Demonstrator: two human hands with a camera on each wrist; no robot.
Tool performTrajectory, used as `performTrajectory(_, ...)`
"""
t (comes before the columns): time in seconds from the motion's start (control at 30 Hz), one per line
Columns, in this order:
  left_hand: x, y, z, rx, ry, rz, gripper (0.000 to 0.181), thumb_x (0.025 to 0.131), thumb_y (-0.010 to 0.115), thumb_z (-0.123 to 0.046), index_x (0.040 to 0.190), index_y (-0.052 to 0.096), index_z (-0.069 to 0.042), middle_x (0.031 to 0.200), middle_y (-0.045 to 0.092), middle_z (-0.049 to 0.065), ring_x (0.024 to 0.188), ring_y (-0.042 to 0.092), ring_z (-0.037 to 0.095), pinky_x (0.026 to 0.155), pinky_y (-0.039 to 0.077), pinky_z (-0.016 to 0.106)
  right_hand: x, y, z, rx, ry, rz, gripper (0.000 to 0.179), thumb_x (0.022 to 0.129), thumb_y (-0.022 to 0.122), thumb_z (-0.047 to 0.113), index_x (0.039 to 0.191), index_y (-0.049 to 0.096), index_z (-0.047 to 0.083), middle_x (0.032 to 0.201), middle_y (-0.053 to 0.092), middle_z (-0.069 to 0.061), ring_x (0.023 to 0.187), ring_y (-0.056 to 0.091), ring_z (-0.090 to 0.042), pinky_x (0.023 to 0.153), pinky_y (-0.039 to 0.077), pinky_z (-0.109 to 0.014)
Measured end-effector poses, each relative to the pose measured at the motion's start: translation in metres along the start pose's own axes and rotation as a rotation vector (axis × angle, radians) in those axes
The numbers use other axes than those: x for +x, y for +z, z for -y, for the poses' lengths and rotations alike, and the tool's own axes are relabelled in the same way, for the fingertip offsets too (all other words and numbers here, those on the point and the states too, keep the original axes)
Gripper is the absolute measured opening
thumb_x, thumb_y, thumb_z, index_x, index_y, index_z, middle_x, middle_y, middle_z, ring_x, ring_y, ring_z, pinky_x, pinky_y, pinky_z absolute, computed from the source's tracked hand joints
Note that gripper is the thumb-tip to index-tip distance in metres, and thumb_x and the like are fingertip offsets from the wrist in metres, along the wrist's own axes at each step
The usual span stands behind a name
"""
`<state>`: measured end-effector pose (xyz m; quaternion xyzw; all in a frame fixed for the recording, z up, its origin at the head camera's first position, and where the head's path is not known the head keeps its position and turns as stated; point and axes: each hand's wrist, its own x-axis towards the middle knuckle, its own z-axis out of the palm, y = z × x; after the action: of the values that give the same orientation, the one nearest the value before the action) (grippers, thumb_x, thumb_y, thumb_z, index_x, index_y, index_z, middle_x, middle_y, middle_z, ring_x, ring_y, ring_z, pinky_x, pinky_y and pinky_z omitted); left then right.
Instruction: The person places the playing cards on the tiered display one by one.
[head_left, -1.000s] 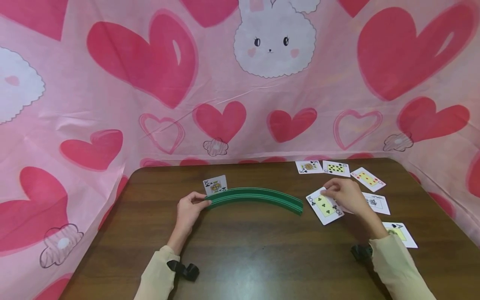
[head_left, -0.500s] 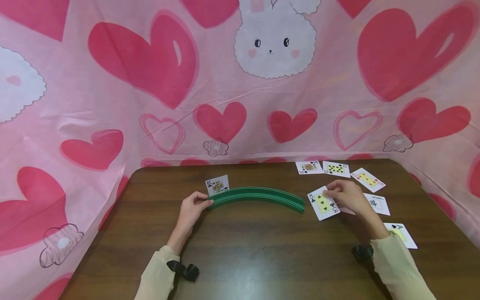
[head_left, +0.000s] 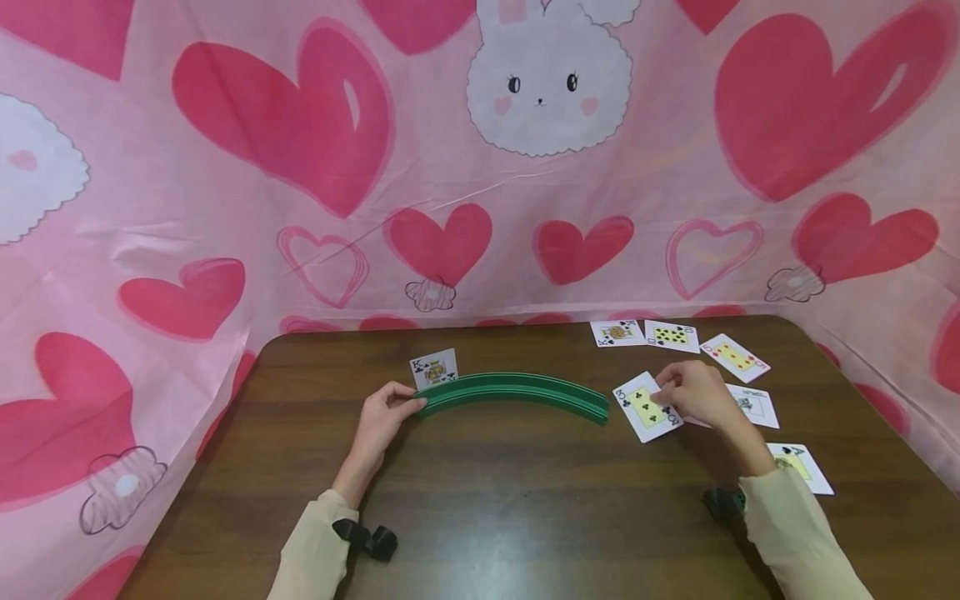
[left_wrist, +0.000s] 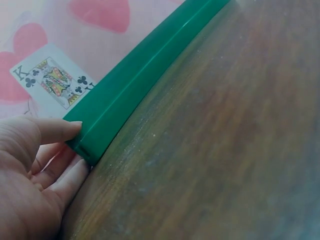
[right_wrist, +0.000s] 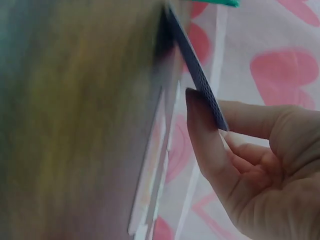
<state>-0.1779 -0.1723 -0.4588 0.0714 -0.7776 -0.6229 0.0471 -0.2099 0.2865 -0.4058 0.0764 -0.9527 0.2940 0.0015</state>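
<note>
A long, curved green playing-card holder [head_left: 510, 385] rests on the wooden table, and my left hand [head_left: 380, 421] pinches its left end between thumb and fingers. In a slot near that end stands a king of clubs [head_left: 432, 367], its lower part hidden by the holder. Just past the holder's right end, my right hand [head_left: 697, 396] pinches a clubs playing card [head_left: 643, 407] with a yellow centre. The right wrist view shows this card [right_wrist: 197, 70] edge-on, tilted above the table, with its patterned back partly visible between thumb and fingers.
Face-up cards lie along the right side: a king [head_left: 617, 333], a ten of spades [head_left: 672, 337], a diamonds card [head_left: 737, 357], a joker-like card [head_left: 756, 407] and an ace of spades [head_left: 802, 469]. A pink heart-patterned cloth [head_left: 450, 183] hangs behind the table.
The holder, the king in it and my left hand have shifted slightly right. The clubs card in my right hand has changed tilt a little, its lower edge moving up.
</note>
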Motion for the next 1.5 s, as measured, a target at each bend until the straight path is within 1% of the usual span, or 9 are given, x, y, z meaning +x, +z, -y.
performTrajectory(0.23, 0.0, 0.001, -0.003, -0.016, -0.006, 0.01, 0.027, 0.075, 0.07, -0.024, 0.092, 0.061, -0.005, 0.095, 0.06, 0.008, 0.08, 0.057, 0.019, 0.075, 0.043, 0.029, -0.01, -0.024, -0.01, -0.028, -0.022, -0.205, 0.02, 0.073, 0.069, 0.015, 0.083, 0.064, -0.002, 0.061, 0.061, -0.004, 0.05, 0.05, -0.013, 0.046, 0.038, -0.027)
performTrajectory(0.4, 0.0, 0.001, -0.004, -0.016, -0.008, 0.008, 0.029, 0.075, 0.071, -0.024, 0.093, 0.061, -0.005, 0.096, 0.06, 0.008, 0.08, 0.057, 0.017, 0.075, 0.043, 0.027, -0.015, -0.037, -0.012, -0.079, 0.005, -0.296, 0.016, 0.07, 0.071, 0.015, 0.078, 0.067, 0.001, 0.056, 0.059, -0.001, 0.05, 0.047, -0.013, 0.046, 0.033, -0.027)
performTrajectory(0.47, 0.0, 0.0, -0.004, -0.018, -0.009, 0.002, 0.029, 0.074, 0.071, -0.024, 0.093, 0.061, -0.005, 0.095, 0.06, 0.008, 0.08, 0.057, 0.017, 0.074, 0.043, 0.027, -0.015, -0.038, -0.012, -0.081, 0.009, -0.294, 0.015, 0.069, 0.071, 0.013, 0.076, 0.066, 0.001, 0.054, 0.058, 0.0, 0.049, 0.047, -0.013, 0.046, 0.033, -0.027)
performTrajectory(0.63, 0.001, 0.001, -0.003, -0.021, -0.006, -0.002, 0.029, 0.073, 0.072, -0.024, 0.091, 0.061, -0.005, 0.095, 0.06, 0.007, 0.079, 0.057, 0.016, 0.073, 0.043, 0.027, -0.011, -0.032, -0.011, -0.095, -0.057, -0.273, 0.008, 0.064, 0.07, 0.007, 0.069, 0.066, 0.001, 0.052, 0.058, 0.001, 0.046, 0.048, -0.011, 0.045, 0.034, -0.027)
performTrajectory(0.87, 0.002, 0.001, -0.004, -0.019, 0.006, -0.008, 0.029, 0.072, 0.072, -0.025, 0.091, 0.061, -0.005, 0.094, 0.06, 0.008, 0.078, 0.057, 0.016, 0.072, 0.044, 0.026, -0.011, -0.03, -0.012, -0.129, -0.034, -0.308, 0.004, 0.063, 0.067, 0.006, 0.065, 0.066, 0.003, 0.052, 0.057, 0.001, 0.047, 0.048, -0.012, 0.046, 0.032, -0.027)
performTrajectory(0.97, 0.002, 0.001, -0.003, -0.022, 0.004, -0.002, 0.029, 0.073, 0.072, -0.024, 0.092, 0.06, -0.004, 0.094, 0.06, 0.008, 0.078, 0.057, 0.015, 0.071, 0.044, 0.026, -0.01, -0.029, -0.01, -0.14, -0.052, -0.316, 0.003, 0.063, 0.065, 0.006, 0.064, 0.065, 0.002, 0.052, 0.057, 0.001, 0.047, 0.047, -0.013, 0.045, 0.032, -0.027)
performTrajectory(1.07, 0.002, 0.0, -0.002, -0.028, 0.004, 0.009, 0.03, 0.074, 0.071, -0.025, 0.093, 0.06, -0.005, 0.095, 0.059, 0.007, 0.078, 0.056, 0.014, 0.071, 0.044, 0.025, -0.011, -0.028, -0.007, -0.168, -0.063, -0.361, 0.003, 0.062, 0.063, 0.005, 0.062, 0.065, 0.002, 0.051, 0.056, 0.0, 0.047, 0.046, -0.016, 0.044, 0.032, -0.027)
performTrajectory(1.27, 0.001, 0.0, -0.001, -0.11, 0.011, 0.023, 0.027, 0.079, 0.066, -0.024, 0.093, 0.061, -0.001, 0.094, 0.058, 0.008, 0.081, 0.055, 0.014, 0.073, 0.047, 0.027, -0.012, -0.027, -0.001, -0.206, -0.108, -0.391, 0.007, 0.063, 0.059, 0.001, 0.06, 0.064, 0.003, 0.053, 0.058, -0.003, 0.049, 0.046, -0.019, 0.044, 0.031, -0.029)
performTrajectory(1.5, 0.001, 0.0, -0.003, -0.211, 0.01, 0.04, 0.023, 0.086, 0.056, -0.017, 0.095, 0.059, 0.004, 0.099, 0.056, 0.01, 0.086, 0.057, 0.016, 0.077, 0.049, 0.03, -0.014, -0.027, -0.002, -0.233, -0.114, -0.42, 0.008, 0.064, 0.057, 0.0, 0.06, 0.064, 0.001, 0.055, 0.059, -0.007, 0.05, 0.048, -0.023, 0.044, 0.032, -0.032)
